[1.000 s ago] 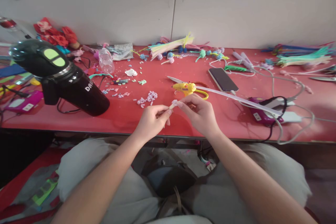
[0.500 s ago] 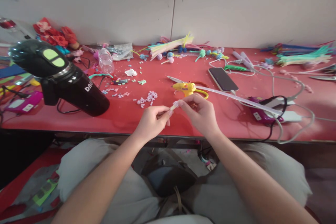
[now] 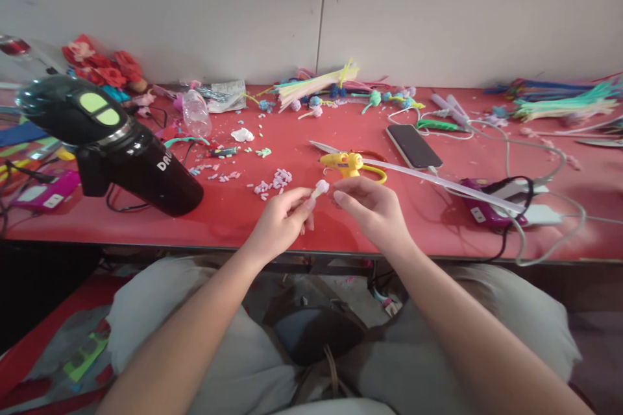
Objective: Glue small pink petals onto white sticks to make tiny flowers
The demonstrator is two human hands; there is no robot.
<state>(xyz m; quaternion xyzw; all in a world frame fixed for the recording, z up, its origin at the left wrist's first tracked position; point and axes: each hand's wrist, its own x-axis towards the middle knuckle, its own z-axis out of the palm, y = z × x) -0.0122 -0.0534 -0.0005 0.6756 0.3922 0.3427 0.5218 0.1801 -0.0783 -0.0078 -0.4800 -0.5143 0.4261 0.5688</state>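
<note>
My left hand (image 3: pixel 282 220) pinches a small pipe-cleaner flower (image 3: pixel 320 188) by its pale stem, with the lilac head pointing up and to the right. Just right of the flower is my right hand (image 3: pixel 372 211), its thumb and fingers slightly apart and not touching the head. Short lilac pipe-cleaner pieces (image 3: pixel 280 179) lie in a loose pile beyond my left hand. Behind my right hand rests a yellow glue gun (image 3: pixel 344 162), with scissors (image 3: pixel 377 173) partly under it and a long translucent glue stick (image 3: pixel 438 180) stretching right from its back.
A large black bottle (image 3: pixel 146 162) stands at the left. A phone (image 3: pixel 413 146) lies right of the glue gun, near cables and a purple power strip (image 3: pixel 479 207). Bundled pipe cleaners (image 3: pixel 316 87) and small pompom-like flowers line the wall. The red table's front edge (image 3: pixel 195 243) runs before my knees.
My right hand's fingers have come off the lilac head and shifted slightly right. The flower stays in my left hand, its head now in plain sight.
</note>
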